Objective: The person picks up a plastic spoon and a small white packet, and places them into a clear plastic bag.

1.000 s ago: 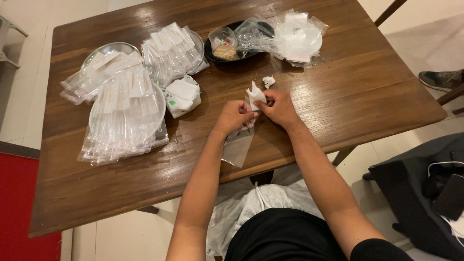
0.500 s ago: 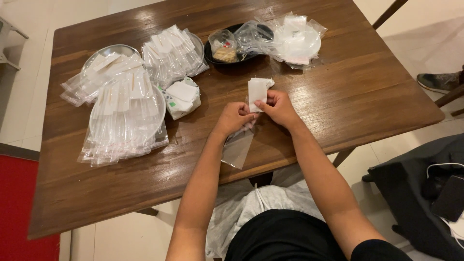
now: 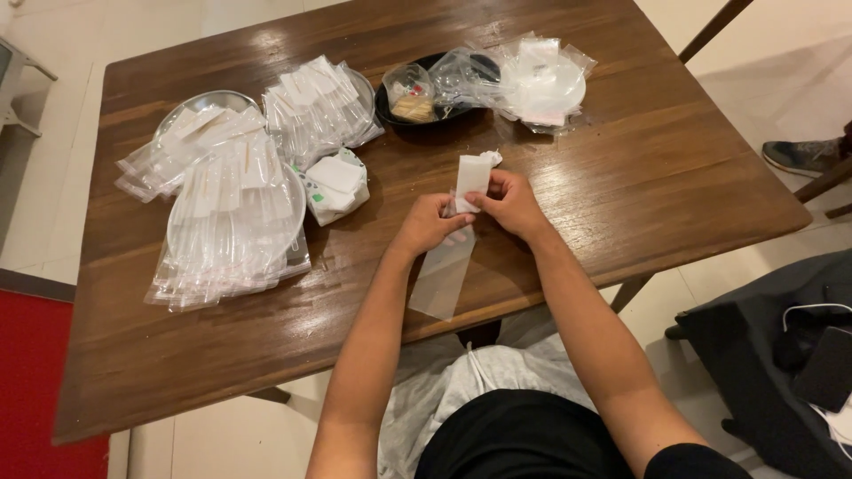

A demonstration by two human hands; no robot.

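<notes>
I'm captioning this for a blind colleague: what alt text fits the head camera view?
Two bare hands, left hand and right hand, hold a folded white napkin above a clear plastic sleeve on a wooden table. Piles of filled clear packets lie to the left.

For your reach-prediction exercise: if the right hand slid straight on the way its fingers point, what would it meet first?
The right hand points left, so it would probably first meet the left hand, already touching it around the folded white napkin.
</notes>
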